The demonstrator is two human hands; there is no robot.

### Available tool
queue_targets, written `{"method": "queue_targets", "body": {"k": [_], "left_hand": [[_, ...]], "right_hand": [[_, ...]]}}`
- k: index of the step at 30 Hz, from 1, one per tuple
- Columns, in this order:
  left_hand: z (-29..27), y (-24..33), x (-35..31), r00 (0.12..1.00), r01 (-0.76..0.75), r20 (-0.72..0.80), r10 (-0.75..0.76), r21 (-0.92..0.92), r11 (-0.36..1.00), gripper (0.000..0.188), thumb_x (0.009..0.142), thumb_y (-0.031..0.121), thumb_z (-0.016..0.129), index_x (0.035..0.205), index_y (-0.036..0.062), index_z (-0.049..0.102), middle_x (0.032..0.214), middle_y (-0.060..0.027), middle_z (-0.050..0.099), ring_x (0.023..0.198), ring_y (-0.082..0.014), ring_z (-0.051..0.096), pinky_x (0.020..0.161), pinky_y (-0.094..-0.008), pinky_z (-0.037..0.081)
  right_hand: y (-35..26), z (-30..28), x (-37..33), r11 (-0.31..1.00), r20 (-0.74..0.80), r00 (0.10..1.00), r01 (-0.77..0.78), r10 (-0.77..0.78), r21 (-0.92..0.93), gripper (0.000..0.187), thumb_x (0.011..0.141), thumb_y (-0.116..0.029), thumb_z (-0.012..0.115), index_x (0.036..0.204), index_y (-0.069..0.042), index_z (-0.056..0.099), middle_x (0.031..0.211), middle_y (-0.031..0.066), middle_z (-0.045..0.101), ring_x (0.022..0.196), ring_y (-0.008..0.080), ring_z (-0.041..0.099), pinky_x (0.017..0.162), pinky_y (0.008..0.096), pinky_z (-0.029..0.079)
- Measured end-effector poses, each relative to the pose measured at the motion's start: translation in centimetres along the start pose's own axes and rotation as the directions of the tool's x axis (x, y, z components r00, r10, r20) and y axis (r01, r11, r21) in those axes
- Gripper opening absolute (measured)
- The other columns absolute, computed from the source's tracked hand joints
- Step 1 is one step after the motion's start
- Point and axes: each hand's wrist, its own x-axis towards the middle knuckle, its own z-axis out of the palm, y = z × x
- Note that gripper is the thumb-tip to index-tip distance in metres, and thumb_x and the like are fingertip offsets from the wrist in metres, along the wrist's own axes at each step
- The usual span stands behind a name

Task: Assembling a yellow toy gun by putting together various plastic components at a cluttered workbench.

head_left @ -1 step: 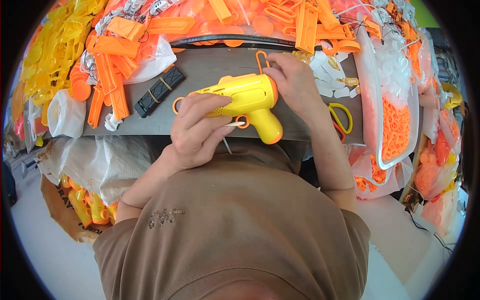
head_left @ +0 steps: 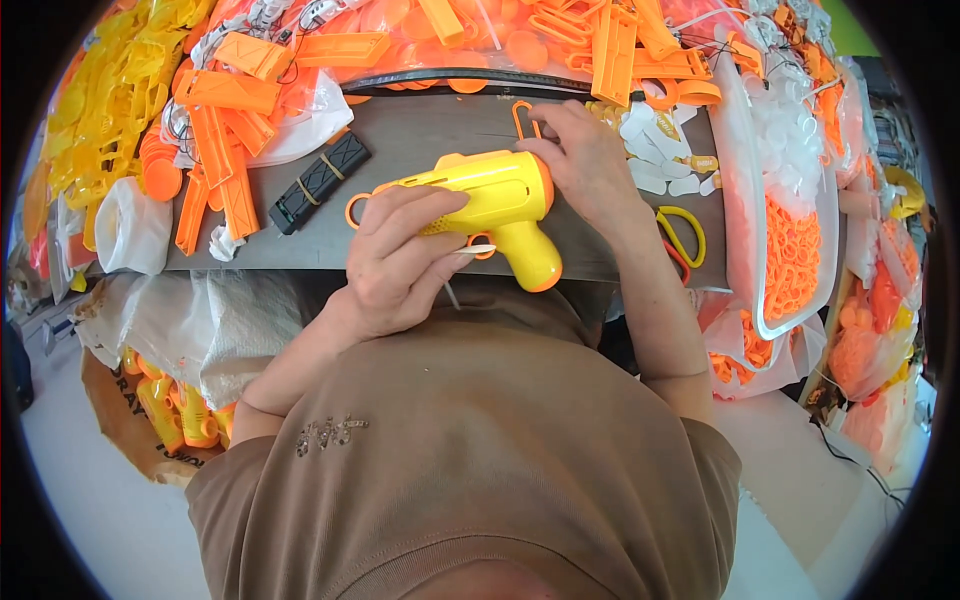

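Observation:
A yellow toy gun [head_left: 490,195] with orange trim lies sideways above the table's near edge, its grip pointing toward me. My left hand [head_left: 390,265] is closed round its left part, covering much of that side. A thin white strip [head_left: 477,249] sticks out from between my left thumb and fingers, beside the orange trigger [head_left: 482,240]. At the gun's right end, my right hand [head_left: 580,160] has bent fingers on a long orange loop clip [head_left: 521,118], and its thumb rests against the orange end. Whether the clip is fastened to the gun cannot be made out.
A black block with rubber bands [head_left: 320,185] lies left on the grey table. Orange plastic parts [head_left: 225,92] are heaped along the back. Yellow-handled scissors [head_left: 683,235] and white stickers [head_left: 650,140] lie right, beside a white tub [head_left: 760,325] of orange clips.
The toy gun and my left hand have shifted very slightly; the gun's right end sits a little lower. My right hand stays nearly in place.

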Motion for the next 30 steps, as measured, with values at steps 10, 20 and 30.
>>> {"method": "queue_targets", "body": {"k": [10, 20, 30], "left_hand": [[0.3, -1.3, 0.1, 0.997, -0.082, 0.013, 0.081, 0.103, 0.991, 0.02, 0.066, 0.01, 0.073, 0.08, 0.0016, 0.062, 0.105, -0.0139, 0.061, 0.091, -0.0312, 0.06, 0.077, -0.0407, 0.046], [0.7, -0.5, -1.2, 0.999, -0.018, -0.033, 0.019, 0.05, 0.999, 0.021, 0.066, 0.009, 0.074, 0.082, 0.0001, 0.064, 0.109, -0.0179, 0.059, 0.093, -0.033, 0.059, 0.08, -0.039, 0.048], [0.8, -1.0, -1.6, 0.999, -0.036, -0.035, 0.038, 0.054, 0.998, 0.019, 0.07, 0.007, 0.072, 0.086, -0.0009, 0.063, 0.111, -0.0184, 0.06, 0.098, -0.0348, 0.06, 0.084, -0.0408, 0.049]], "right_hand": [[1.3, 0.9, -1.6, 0.874, -0.054, 0.983, 0.131, -0.176, -0.467, 0.014, 0.083, -0.012, 0.06, 0.089, -0.002, 0.054, 0.082, 0.0123, 0.052, 0.072, 0.0302, 0.056, 0.06, 0.0375, 0.045], [-5.7, -4.0, -3.3, 0.791, 0.185, 0.965, -0.258, 0.185, 0.555, 0.007, 0.089, -0.005, 0.053, 0.09, -0.001, 0.059, 0.074, 0.0022, 0.054, 0.06, 0.0057, 0.052, 0.054, 0.02, 0.043], [-6.8, -1.1, -2.3, 0.985, 0.01, 0.988, 0.151, -0.153, 0.086, 0.005, 0.083, -0.003, 0.059, 0.084, 0.001, 0.058, 0.077, 0.0107, 0.052, 0.062, 0.0225, 0.055, 0.056, 0.031, 0.044]]}}
